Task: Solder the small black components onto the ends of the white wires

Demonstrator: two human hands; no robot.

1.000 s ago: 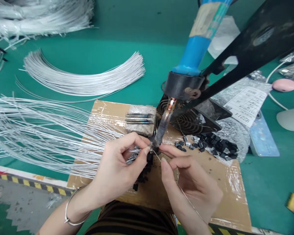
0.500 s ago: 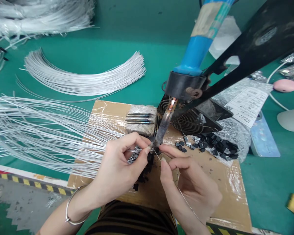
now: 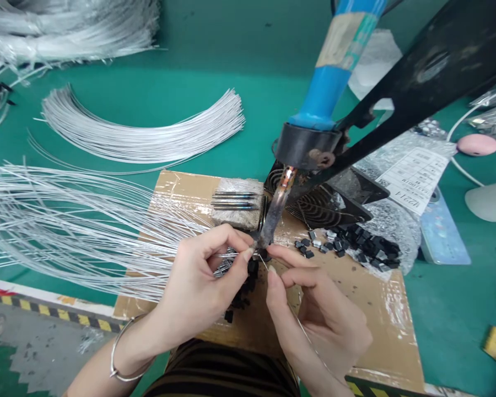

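A finger of the right hand (image 3: 318,314) lies very near the tip (image 3: 265,238) of the soldering iron (image 3: 316,105), so a small slip might burn it. If the solder wire (image 3: 263,262) bends sideways, it may miss the tip. This wire looks thin, silvery and slightly curved; it runs from below the tip, between the right pinching fingers, and along the palm. The left hand (image 3: 215,273) pinches a small piece, mostly hidden, with white wires (image 3: 86,231) to its left.
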